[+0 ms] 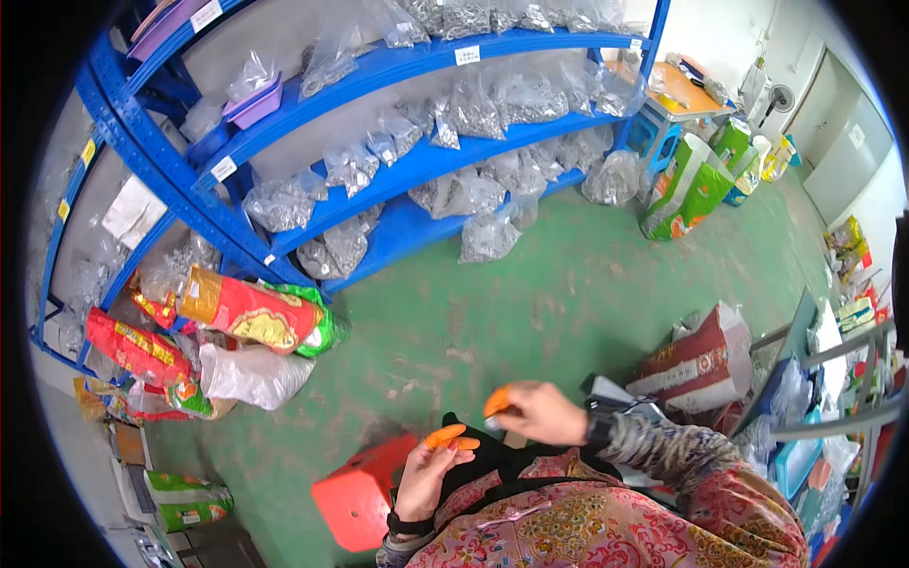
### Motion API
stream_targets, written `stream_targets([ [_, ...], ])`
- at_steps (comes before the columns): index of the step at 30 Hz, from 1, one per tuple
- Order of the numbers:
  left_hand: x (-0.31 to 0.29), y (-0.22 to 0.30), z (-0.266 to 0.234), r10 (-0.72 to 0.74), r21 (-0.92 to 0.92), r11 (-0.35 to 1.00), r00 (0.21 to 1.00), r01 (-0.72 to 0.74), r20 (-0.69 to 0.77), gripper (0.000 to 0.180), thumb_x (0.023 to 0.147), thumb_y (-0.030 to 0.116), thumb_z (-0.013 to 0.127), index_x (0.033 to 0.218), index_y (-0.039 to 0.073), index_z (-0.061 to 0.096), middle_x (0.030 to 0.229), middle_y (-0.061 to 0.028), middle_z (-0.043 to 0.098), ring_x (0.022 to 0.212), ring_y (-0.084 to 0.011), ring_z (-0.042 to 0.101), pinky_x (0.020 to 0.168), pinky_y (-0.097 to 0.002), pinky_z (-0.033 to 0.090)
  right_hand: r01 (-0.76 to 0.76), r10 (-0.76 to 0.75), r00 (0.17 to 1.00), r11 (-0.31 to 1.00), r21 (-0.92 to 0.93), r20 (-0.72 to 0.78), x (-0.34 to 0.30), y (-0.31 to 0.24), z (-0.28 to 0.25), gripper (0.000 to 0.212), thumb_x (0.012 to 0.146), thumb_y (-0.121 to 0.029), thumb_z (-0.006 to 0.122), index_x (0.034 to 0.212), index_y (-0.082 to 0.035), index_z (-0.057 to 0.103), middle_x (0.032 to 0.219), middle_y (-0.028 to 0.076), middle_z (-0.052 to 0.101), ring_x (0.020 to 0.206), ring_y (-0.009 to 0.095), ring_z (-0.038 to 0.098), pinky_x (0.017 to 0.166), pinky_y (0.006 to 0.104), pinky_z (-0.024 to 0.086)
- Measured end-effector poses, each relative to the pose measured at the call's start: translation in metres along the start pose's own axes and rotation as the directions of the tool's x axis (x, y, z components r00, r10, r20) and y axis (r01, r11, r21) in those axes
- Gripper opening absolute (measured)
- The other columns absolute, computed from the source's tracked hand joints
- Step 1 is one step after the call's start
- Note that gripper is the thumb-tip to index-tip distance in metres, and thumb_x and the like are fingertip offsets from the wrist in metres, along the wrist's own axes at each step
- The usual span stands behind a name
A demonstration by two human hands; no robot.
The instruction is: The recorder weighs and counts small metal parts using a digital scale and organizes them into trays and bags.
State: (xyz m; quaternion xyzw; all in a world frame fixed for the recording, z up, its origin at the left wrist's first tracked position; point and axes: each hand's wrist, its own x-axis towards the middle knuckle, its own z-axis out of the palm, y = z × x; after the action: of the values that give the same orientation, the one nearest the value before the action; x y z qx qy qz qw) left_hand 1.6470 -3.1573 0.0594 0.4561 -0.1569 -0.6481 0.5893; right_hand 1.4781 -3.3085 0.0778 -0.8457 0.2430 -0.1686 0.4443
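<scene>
Low in the middle, my two hands are held in front of my body, a short gap apart. My left hand [431,475] has orange finger covers on its fingertips, which are drawn together in a pinch; anything between them is too small to make out. My right hand [549,415] is curled, palm down, with orange covers on the fingers too. A small greyish bit shows below its fingertips, but its kind cannot be told. Beside my left hand stands a red plastic stool [346,502]. Dark cloth lies across my lap under both hands.
Ahead, blue shelving [398,199] holds several clear bags of small metallic parts [473,106]. Stuffed sacks [251,317] lie at the left. A dark red sack [696,364] and a metal rack [828,431] stand at the right. Green bags [686,189] sit near an orange-topped table [686,90].
</scene>
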Motion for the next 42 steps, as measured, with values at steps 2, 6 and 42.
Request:
stream_targets([
  [2, 0.039, 0.017, -0.001, 0.047, -0.016, 0.999, 0.996, -0.049, -0.080, 0.029, 0.091, 0.011, 0.051, 0.116, -0.004, 0.051, 0.100, -0.0135, 0.061, 0.089, -0.0190, 0.061, 0.083, -0.0339, 0.050, 0.162, -0.166, 0.984, 0.985, -0.062, -0.068, 0.053, 0.009, 0.007, 0.017, 0.076, -0.015, 0.065, 0.091, -0.006, 0.062, 0.083, 0.011, 0.062, 0.075, 0.027, 0.061, 0.069, 0.0353, 0.050],
  [6, 0.126, 0.061, -0.018, 0.104, -0.056, 0.992, 0.991, -0.109, -0.083, 0.023, 0.091, 0.012, 0.051, 0.107, -0.004, 0.055, 0.095, -0.0114, 0.063, 0.088, -0.0203, 0.061, 0.081, -0.0368, 0.050, 0.217, -0.248, 0.961, 0.950, -0.223, -0.122, 0.147, 0.029, -0.001, 0.016, 0.073, -0.014, 0.065, 0.082, -0.005, 0.057, 0.078, 0.010, 0.059, 0.073, 0.029, 0.059, 0.065, 0.0376, 0.049],
  [42, 0.646, 0.125, 0.232, -0.162, 0.102, 0.982, 0.987, 0.161, 0.003, 0.035, 0.093, 0.026, 0.046, 0.119, 0.002, 0.047, 0.105, -0.0129, 0.059, 0.088, -0.0169, 0.059, 0.084, -0.0337, 0.047, -0.212, 0.183, 0.911, 0.976, -0.038, -0.371, 0.269, 0.358, -0.447, 0.016, 0.074, -0.005, 0.063, 0.088, -0.004, 0.057, 0.080, 0.011, 0.056, 0.067, 0.024, 0.058, 0.061, 0.0344, 0.047],
])
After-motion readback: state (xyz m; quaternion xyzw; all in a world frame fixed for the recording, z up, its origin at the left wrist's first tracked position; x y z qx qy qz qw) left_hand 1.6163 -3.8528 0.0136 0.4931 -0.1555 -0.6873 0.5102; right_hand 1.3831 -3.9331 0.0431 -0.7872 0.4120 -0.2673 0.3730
